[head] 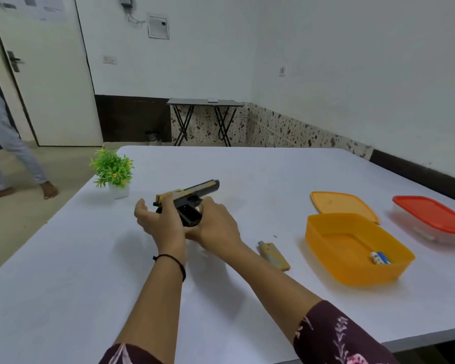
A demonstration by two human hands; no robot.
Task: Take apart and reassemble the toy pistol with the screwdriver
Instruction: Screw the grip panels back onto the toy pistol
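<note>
Plant [112, 169] in white pot, left of and beyond fingers [212, 204]. Open orange tub [352, 271] well right of them, small blue-white item [379, 258] inside; lid [343, 204] just behind. Red-lidded box [434, 216] farther right. Folding table [204, 102] far beyond.

1. Your landmark, the open orange rectangular plastic tub [352, 271], looks smooth and faintly glossy.
2. Behind the tub, the flat orange plastic lid [344, 206] looks the same.
3. Right of it, a glossy red plastic lid [431, 214] caps a clear plastic box [415, 228].
4. Left of it, the black-and-gold plastic toy pistol [192, 195] looks smooth.
5. Under it, the white table [247, 169] is matt.
6. Your maroon floral sleeve [334, 334] is cloth.
</note>
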